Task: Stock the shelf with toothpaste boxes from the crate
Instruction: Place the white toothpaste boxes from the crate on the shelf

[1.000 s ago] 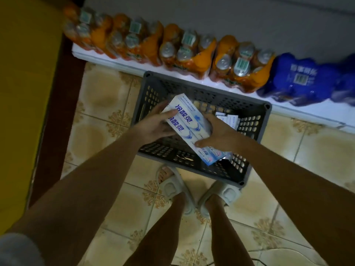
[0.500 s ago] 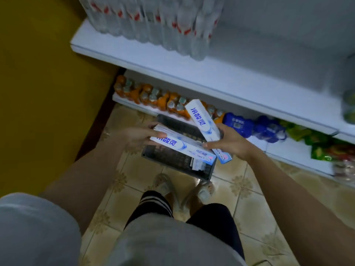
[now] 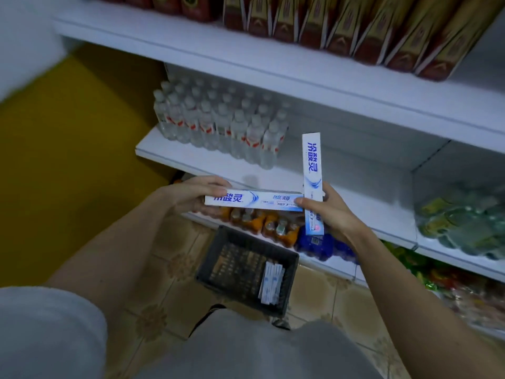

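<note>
My left hand (image 3: pixel 191 196) grips one end of a white-and-blue toothpaste box (image 3: pixel 254 200) held level. My right hand (image 3: pixel 329 212) holds a second toothpaste box (image 3: pixel 312 170) upright, and its thumb rests on the far end of the level box. Both boxes hover in front of the white middle shelf (image 3: pixel 352 192). Below, on the tiled floor, stands the dark grey crate (image 3: pixel 235 266) with several more toothpaste boxes (image 3: pixel 270 283) lying at its right side.
Clear water bottles (image 3: pixel 218 127) fill the left of the middle shelf. Red-and-gold cartons (image 3: pixel 341 26) line the top shelf. Orange drink packs (image 3: pixel 273 225) and blue packs (image 3: pixel 317 244) sit on the bottom shelf. Green packets (image 3: pixel 461 220) lie at the right. A yellow wall (image 3: pixel 68 160) stands left.
I have lifted both boxes from the crate up to middle-shelf height. The view rose from the floor to the shelves, and the right box turned upright.
</note>
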### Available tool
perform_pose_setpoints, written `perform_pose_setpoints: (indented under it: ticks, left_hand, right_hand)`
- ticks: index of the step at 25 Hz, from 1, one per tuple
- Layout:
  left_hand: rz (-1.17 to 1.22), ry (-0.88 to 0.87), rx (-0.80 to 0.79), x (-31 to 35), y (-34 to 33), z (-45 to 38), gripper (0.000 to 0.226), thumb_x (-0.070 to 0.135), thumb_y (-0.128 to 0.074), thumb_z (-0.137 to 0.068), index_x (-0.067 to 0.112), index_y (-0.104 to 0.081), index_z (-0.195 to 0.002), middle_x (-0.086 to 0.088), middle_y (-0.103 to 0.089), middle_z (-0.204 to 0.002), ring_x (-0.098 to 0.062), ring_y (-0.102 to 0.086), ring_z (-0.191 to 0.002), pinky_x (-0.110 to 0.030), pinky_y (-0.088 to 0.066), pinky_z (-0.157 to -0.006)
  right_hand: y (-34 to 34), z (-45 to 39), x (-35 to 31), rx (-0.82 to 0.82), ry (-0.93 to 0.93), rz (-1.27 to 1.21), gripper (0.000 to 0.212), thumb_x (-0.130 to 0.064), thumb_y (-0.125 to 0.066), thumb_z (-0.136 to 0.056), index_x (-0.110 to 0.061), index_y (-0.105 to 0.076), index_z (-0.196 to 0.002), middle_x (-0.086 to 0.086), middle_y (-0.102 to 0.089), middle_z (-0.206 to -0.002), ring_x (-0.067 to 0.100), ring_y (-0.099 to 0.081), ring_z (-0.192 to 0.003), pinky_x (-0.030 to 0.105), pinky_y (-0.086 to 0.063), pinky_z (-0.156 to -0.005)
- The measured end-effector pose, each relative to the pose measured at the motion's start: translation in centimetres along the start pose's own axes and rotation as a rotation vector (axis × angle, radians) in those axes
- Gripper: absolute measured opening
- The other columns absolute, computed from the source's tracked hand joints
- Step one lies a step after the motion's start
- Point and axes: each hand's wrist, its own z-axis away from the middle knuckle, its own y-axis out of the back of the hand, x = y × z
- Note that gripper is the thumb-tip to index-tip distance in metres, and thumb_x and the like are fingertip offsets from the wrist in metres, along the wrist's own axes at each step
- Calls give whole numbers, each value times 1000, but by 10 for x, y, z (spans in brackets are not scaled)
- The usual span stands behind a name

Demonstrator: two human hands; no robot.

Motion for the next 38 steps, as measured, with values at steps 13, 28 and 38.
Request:
perform_pose_setpoints:
  ticks: [13, 28, 38]
  left_hand:
    - [-851, 39, -162, 107, -43, -12, 59, 59, -62, -86, 31, -42, -133, 1, -56, -126, -22, -63, -105, -37, -54, -86]
    - [-878, -490, 223, 427, 15, 147, 56, 62, -65, -77, 36, -50, -124, -7, -59, -115, -19, -59, -93, -35, -52, -76]
    - [-947, -680, 362, 529, 27, 232, 81, 72, -80, -50, 28, -58, -115, -9, -66, -100, -21, -62, -83, -38, -51, -75]
  right_hand:
    - [28, 5, -64, -57, 99, 197, 51, -17, -78, -80, -23, -53, -125, 4, -67, -116, 28, -69, -100, 49, -56, -90]
    - [44, 83, -345, 351, 685, 520, 40, -51, -66, -85, -29, -55, -116, -12, -67, -102, 7, -68, -81, 25, -52, -67]
    - [48, 149, -457, 373, 681, 923, 53, -72, -62, -73, -37, -61, -113, -4, -71, -106, 18, -71, -87, 35, -57, -80]
